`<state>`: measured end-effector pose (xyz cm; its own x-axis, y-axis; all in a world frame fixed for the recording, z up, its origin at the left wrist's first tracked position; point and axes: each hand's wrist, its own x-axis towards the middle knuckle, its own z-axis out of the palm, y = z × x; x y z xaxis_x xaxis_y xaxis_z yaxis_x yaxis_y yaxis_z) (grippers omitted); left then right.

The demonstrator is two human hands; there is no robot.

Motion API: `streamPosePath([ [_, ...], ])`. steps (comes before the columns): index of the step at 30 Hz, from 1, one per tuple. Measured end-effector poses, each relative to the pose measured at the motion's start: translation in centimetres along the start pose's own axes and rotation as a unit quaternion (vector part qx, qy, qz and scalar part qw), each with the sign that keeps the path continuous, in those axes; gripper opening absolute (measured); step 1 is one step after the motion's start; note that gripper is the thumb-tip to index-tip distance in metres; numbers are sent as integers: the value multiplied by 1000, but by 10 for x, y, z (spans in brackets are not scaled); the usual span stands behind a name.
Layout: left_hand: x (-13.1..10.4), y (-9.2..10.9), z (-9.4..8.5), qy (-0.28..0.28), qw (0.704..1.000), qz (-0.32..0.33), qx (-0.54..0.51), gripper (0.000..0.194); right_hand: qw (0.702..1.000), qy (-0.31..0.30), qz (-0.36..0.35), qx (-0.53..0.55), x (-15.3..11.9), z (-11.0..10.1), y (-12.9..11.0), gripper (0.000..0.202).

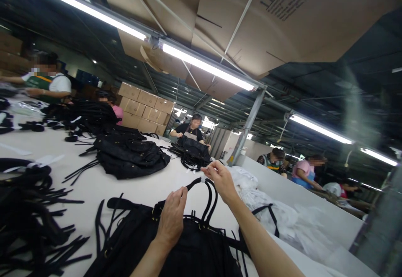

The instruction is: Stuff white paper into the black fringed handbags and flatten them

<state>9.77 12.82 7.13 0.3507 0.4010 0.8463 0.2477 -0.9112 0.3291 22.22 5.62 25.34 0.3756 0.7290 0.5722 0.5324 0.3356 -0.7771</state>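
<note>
we're at a long white tabletop [132,185] under tube lights [207,67] and cardboard sheets [282,25] fixed overhead. a stack of cardboard boxes [146,109] stands at the far end. piles of black bags [130,153] sit mid-table, another heap [191,153] in front of a co-worker [193,128] further back. loose black straps [34,218] are spread along the left edge. more people work at far left [47,82] and behind the white divider [301,193] on the right. white dust bags [270,210] are piled just beside the divider, right of our work.

right in front of us lies a black handbag [188,247], flat on the tabletop at the near edge, its two looped handles [210,197] standing up. our left hand [171,216] rests on the bag's top edge near the handle base, fingers curled down onto it; we can't tell whether it actually grips anything. our right hand [221,178] is raised above the bag, thumb and fingertips pinched closed on the top of the handles, where a pale paper wrap [203,179] sits on the loop.
</note>
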Motion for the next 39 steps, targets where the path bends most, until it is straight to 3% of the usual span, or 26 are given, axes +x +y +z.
streamPosePath([
  [5,-7,-1,1,-8,994,-13,108,73,998,14,-43,-45,26,-8,15,34],
  [6,-8,3,-1,-38,992,-8,123,72,997,18,-51,-57,33,-11,17,31],
  [8,-12,10,-3,-157,982,4,107,67,994,24,-63,-82,47,-16,21,25],
  [11,-21,14,-2,-333,942,-8,48,55,988,23,-73,-134,62,-20,25,18],
  [13,-29,12,2,-375,926,-25,32,52,981,8,-76,-177,63,-18,29,12],
  [15,-35,7,5,-383,923,-34,25,51,974,-30,-70,-212,52,-8,37,7],
  [17,-39,2,9,-383,923,-39,15,51,965,-107,-46,-234,31,7,51,7],
  [20,-41,-1,13,-378,925,-47,3,51,934,-244,16,-261,-6,32,81,12],
  [22,-42,-2,15,-376,925,-51,-4,53,910,-287,60,-293,-24,44,106,17],
  [27,-43,-3,16,-380,922,-68,-27,56,871,-240,183,-387,-33,63,169,8],
  [32,-41,-2,12,-385,917,-85,-55,57,848,-159,296,-409,-17,79,212,24],
  [35,-40,-1,10,-388,914,-94,-69,59,855,-118,340,-374,-10,84,224,26],
  [39,-40,-3,10,-375,917,-108,-81,56,902,-89,345,-244,-4,80,228,20],
])
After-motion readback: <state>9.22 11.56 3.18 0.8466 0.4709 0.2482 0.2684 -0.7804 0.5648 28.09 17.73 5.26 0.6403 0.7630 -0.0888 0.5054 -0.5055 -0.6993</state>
